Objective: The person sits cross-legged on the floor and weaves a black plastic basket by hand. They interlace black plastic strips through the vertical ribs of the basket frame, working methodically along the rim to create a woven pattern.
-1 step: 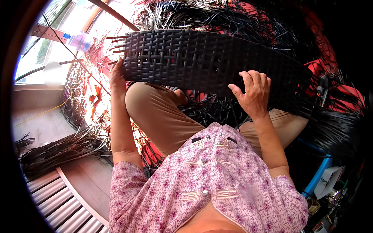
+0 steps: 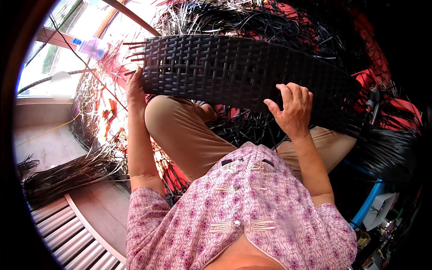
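A long curved panel woven from black strips (image 2: pixel 202 67) lies across my knees, slightly lower toward the right. At its left end, bare brown rod ends (image 2: pixel 135 57) stick out past the weave. There my left hand (image 2: pixel 136 85) grips the panel's lower corner, its fingers partly hidden behind the edge. Over the panel's lower right part, my right hand (image 2: pixel 293 108) is raised with the thumb apart and the fingers loosely bent, nothing visible in it. Whether its fingertips touch the weave I cannot tell. The panel's right end fades into shadow.
Loose black strips (image 2: pixel 252 20) pile up beyond the panel on red cloth. A strip bundle (image 2: pixel 67 175) lies at left above a slatted metal surface (image 2: pixel 83 238); another bundle (image 2: pixel 382 150) is at right. A clear bottle (image 2: pixel 92 47) stands far left. A white box (image 2: pixel 380 210) sits lower right.
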`<state>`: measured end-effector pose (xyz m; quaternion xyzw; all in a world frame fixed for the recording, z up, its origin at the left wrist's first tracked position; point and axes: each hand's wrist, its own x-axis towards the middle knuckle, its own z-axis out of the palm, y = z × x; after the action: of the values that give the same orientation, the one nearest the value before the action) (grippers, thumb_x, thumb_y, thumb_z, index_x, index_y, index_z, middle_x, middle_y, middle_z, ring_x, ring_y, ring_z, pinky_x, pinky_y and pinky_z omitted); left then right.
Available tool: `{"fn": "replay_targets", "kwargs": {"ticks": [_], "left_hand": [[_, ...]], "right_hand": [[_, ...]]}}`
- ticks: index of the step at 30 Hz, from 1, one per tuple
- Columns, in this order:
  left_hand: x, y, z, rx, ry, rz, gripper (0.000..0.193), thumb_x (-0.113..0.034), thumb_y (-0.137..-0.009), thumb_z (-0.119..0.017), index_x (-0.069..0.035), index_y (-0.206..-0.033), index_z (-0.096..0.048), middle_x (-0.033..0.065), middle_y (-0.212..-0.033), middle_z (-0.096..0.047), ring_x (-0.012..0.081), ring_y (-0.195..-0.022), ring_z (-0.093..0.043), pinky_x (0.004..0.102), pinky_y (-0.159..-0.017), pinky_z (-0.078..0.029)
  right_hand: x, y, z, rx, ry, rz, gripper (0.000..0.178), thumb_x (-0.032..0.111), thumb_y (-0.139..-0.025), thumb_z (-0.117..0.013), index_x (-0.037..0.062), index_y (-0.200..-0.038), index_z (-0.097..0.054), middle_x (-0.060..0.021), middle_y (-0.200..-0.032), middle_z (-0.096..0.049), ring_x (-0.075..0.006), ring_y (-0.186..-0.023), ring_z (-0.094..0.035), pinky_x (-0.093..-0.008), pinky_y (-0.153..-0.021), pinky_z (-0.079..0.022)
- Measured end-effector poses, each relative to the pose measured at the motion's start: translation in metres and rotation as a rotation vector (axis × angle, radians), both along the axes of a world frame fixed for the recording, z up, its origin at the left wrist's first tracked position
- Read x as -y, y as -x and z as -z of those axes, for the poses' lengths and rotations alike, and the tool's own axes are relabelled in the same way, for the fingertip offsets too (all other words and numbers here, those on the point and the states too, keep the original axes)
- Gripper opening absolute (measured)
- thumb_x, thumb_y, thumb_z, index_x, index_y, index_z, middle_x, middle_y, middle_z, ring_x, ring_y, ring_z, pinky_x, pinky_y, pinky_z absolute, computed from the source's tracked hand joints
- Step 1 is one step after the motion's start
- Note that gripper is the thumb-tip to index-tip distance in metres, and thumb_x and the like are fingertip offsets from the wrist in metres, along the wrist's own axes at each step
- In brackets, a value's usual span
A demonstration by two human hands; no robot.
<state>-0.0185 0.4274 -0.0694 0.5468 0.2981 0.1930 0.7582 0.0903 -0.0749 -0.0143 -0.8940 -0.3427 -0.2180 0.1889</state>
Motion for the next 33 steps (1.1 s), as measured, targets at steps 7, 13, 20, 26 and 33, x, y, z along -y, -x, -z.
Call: {"fn": "replay_targets", "kwargs": {"ticks": [7,13,20,26,33], "left_hand": [[0.008,-0.005,-0.006,-0.020,-0.084,0.015,0.030,-0.031,-0.097,-0.069,-0.004,-0.109,-0.069,0.0091,-0.094,-0.074,0.0197,-0.081,-0.071,0.0354,-0.074,-0.058],[0.007,-0.005,-0.011,-0.106,-0.046,0.106,0.045,-0.039,-0.105,-0.052,0.001,-0.124,-0.063,0.0138,-0.111,-0.072,0.0250,-0.095,-0.071,0.0352,-0.081,-0.059],[-0.018,-0.003,0.009,-0.043,0.124,0.115,0.047,-0.042,-0.100,-0.060,-0.005,-0.128,-0.064,0.0109,-0.118,-0.072,0.0235,-0.102,-0.069,0.0413,-0.092,-0.054],[-0.044,0.000,0.022,-0.038,0.124,0.151,0.045,-0.038,-0.103,-0.056,-0.001,-0.128,-0.063,0.0121,-0.118,-0.072,0.0236,-0.106,-0.069,0.0388,-0.095,-0.055],[-0.036,-0.001,0.017,-0.057,0.147,0.180,0.045,-0.041,-0.102,-0.057,-0.004,-0.128,-0.064,0.0116,-0.118,-0.072,0.0235,-0.103,-0.069,0.0403,-0.094,-0.052]], "right_hand": [[-0.008,-0.005,-0.006,0.036,0.004,0.043,0.051,0.048,-0.081,-0.076,0.0096,-0.113,-0.066,-0.0066,-0.107,-0.058,-0.0278,-0.101,-0.054,-0.0440,-0.090,-0.041],[0.004,-0.009,0.006,0.029,-0.013,0.035,0.058,0.053,-0.086,-0.070,0.0114,-0.126,-0.064,-0.0062,-0.116,-0.054,-0.0259,-0.108,-0.050,-0.0444,-0.095,-0.038],[0.033,0.002,0.012,-0.023,-0.075,-0.095,0.064,0.049,-0.088,-0.070,0.0098,-0.136,-0.056,-0.0092,-0.129,-0.051,-0.0289,-0.117,-0.050,-0.0463,-0.101,-0.038],[0.074,-0.012,0.013,0.060,-0.088,0.016,0.052,0.040,-0.088,-0.072,0.0065,-0.126,-0.059,-0.0073,-0.122,-0.055,-0.0257,-0.114,-0.053,-0.0444,-0.096,-0.039],[0.074,-0.012,0.014,0.056,-0.039,0.044,0.050,0.044,-0.089,-0.071,0.0092,-0.123,-0.062,-0.0051,-0.119,-0.056,-0.0248,-0.111,-0.054,-0.0435,-0.097,-0.039]]}}
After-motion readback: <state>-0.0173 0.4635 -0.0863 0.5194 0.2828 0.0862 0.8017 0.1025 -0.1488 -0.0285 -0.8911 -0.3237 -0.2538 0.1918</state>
